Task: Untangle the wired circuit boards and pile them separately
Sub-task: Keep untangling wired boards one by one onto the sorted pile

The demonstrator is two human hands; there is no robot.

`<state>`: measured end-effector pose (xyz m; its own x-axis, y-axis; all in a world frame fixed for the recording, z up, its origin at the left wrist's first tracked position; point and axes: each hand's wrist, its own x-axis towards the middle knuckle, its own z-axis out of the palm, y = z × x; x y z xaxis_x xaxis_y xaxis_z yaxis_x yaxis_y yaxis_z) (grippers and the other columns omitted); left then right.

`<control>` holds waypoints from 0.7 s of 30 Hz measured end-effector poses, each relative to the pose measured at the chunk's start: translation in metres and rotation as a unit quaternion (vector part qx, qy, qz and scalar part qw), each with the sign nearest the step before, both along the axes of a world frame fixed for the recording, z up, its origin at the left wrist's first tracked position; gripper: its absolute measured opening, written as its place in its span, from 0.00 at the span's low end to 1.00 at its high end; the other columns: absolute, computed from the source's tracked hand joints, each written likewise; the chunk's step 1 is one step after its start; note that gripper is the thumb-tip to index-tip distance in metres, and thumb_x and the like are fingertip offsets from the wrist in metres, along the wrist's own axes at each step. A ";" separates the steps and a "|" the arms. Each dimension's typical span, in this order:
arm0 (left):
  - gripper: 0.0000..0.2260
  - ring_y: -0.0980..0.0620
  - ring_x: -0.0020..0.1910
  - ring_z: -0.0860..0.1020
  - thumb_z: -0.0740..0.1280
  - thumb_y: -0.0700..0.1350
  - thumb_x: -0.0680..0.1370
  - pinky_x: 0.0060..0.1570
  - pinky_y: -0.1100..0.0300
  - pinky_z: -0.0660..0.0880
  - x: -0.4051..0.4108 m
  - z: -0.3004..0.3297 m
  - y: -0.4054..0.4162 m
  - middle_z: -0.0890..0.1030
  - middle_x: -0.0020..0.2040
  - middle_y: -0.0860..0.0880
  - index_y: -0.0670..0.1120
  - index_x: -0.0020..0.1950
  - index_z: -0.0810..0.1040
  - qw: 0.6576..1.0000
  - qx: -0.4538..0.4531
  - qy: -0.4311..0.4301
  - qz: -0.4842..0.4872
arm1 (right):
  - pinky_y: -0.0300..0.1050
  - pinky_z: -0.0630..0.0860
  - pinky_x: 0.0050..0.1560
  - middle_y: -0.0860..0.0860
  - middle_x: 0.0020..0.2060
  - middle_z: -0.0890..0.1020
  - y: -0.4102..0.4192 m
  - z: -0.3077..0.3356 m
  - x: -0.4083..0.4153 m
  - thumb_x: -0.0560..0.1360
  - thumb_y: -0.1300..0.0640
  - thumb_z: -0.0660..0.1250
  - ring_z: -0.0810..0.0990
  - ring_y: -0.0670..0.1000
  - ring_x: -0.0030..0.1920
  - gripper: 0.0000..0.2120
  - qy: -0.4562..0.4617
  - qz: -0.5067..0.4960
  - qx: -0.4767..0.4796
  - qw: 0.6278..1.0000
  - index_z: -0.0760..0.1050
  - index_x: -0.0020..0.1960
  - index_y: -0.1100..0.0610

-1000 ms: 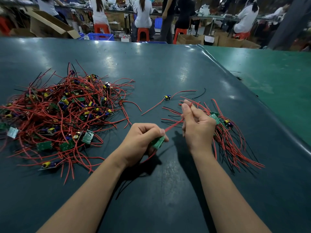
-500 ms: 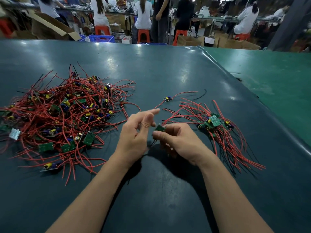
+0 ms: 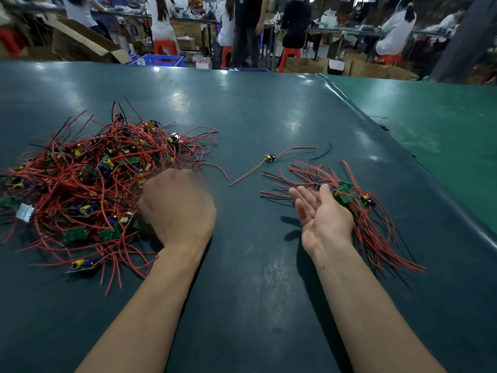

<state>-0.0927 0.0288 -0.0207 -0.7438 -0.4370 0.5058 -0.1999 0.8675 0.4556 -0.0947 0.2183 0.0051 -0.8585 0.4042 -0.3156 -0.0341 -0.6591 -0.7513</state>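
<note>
Hands at two piles of wired boards on a dark table (image 3: 255,292).
Left hand (image 3: 178,211), blurred, fingers hidden in the tangled pile (image 3: 88,184) toward the left edge; grip unclear. Right hand (image 3: 321,215), palm up, fingers relaxed, touches the sorted pile (image 3: 357,208) toward the right edge. Single board (image 3: 269,158) lies between.
</note>
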 end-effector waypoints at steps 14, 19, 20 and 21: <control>0.13 0.40 0.60 0.71 0.64 0.54 0.79 0.59 0.46 0.64 -0.005 0.000 -0.011 0.80 0.56 0.46 0.49 0.55 0.82 0.991 -0.048 -0.117 0.039 | 0.33 0.63 0.20 0.47 0.24 0.78 -0.006 0.004 0.003 0.79 0.52 0.66 0.72 0.44 0.21 0.12 -0.022 0.070 0.092 0.993 0.77 0.39 0.56; 0.10 0.41 0.62 0.68 0.65 0.56 0.79 0.58 0.46 0.63 -0.004 -0.001 -0.010 0.79 0.54 0.49 0.53 0.50 0.83 0.987 -0.073 -0.139 0.045 | 0.35 0.62 0.21 0.47 0.24 0.76 -0.010 0.005 0.004 0.80 0.54 0.65 0.68 0.44 0.22 0.12 -0.006 0.108 0.132 0.985 0.76 0.38 0.57; 0.10 0.41 0.62 0.67 0.65 0.55 0.79 0.58 0.45 0.62 -0.004 -0.001 -0.010 0.79 0.55 0.48 0.51 0.51 0.82 0.989 -0.070 -0.125 0.046 | 0.36 0.62 0.21 0.47 0.24 0.76 -0.010 0.005 0.004 0.80 0.54 0.65 0.68 0.45 0.22 0.12 -0.005 0.116 0.144 0.983 0.76 0.39 0.57; 0.09 0.42 0.62 0.66 0.65 0.53 0.79 0.58 0.45 0.62 -0.003 -0.001 -0.009 0.78 0.55 0.48 0.50 0.51 0.81 0.993 -0.062 -0.091 0.044 | 0.36 0.63 0.21 0.48 0.24 0.76 -0.011 0.004 0.005 0.80 0.54 0.66 0.68 0.45 0.22 0.12 -0.005 0.127 0.157 0.979 0.77 0.39 0.57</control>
